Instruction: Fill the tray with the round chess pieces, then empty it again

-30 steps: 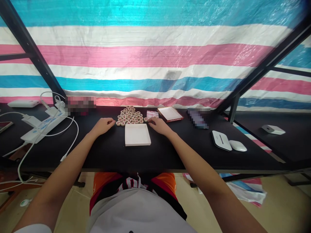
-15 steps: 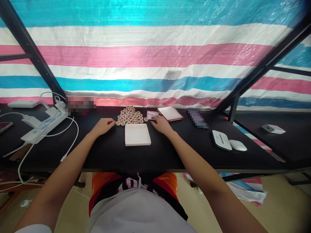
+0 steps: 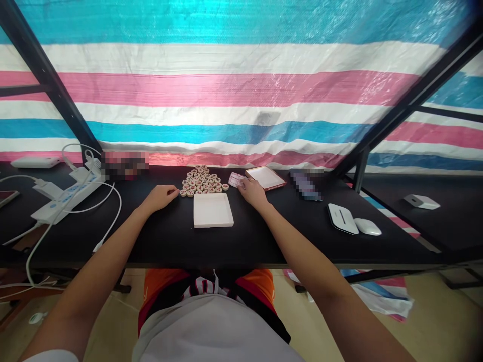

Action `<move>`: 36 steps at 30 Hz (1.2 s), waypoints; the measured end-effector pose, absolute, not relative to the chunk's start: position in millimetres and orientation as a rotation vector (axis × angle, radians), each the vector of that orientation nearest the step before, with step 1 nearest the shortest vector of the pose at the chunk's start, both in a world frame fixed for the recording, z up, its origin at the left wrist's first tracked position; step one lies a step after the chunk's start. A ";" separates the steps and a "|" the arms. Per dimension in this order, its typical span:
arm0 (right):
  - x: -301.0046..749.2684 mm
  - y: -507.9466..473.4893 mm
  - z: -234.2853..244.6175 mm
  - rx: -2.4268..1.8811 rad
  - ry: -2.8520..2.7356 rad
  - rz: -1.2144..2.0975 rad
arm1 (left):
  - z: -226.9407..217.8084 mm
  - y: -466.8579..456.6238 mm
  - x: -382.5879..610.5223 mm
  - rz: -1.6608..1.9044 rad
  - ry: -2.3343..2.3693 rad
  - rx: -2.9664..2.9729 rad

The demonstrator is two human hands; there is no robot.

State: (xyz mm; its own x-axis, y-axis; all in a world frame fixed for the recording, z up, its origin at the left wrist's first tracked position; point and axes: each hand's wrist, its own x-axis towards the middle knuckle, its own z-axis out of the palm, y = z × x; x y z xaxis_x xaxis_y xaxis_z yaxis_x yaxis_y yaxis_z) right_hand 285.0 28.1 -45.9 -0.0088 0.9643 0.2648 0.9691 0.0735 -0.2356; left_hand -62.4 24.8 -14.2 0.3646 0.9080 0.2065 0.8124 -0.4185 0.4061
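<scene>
My right hand (image 3: 252,192) pinches the near right corner of a small folded paper sheet (image 3: 235,179) with red printed lines, perhaps a game board. My left hand (image 3: 161,197) rests on the desk with its fingers curled closed, just left of the pieces, and nothing shows in it. Between the hands lie many round wooden Chinese chess pieces (image 3: 203,182) in a loose cluster with red and dark characters. A shallow white box tray (image 3: 213,210) sits in front of them. The other box half (image 3: 265,178), with a red patterned edge, lies behind my right hand.
On the left stand a white power strip (image 3: 68,197) with looping cables and a white device (image 3: 35,162). A blurred phone-like object (image 3: 307,185), a white flat device (image 3: 342,218) and a mouse (image 3: 368,227) lie on the right. Black frame posts flank the desk; a striped sheet (image 3: 226,90) hangs behind.
My right hand has closed on the paper sheet and shifted it slightly, so it now lies at an angle. My left hand has stayed in place.
</scene>
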 end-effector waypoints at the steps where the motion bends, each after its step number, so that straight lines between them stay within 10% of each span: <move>1: 284.5 27.2 -45.2 -1.931 -2.010 -0.043 | -14.0 24.8 -62.4 0.586 1.543 2.392; 36: 264.2 8.1 -28.2 -1.153 -1.809 0.132 | -6.2 11.5 -37.3 0.679 1.356 2.429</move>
State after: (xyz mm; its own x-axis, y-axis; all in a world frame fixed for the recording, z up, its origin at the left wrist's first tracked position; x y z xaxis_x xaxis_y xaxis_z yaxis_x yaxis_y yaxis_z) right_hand 264.2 8.1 -28.2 -0.1015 0.7501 0.6535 0.6468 0.5489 -0.5295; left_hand -37.3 11.5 -6.2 0.4497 0.8531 0.2646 0.7230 -0.5216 0.4529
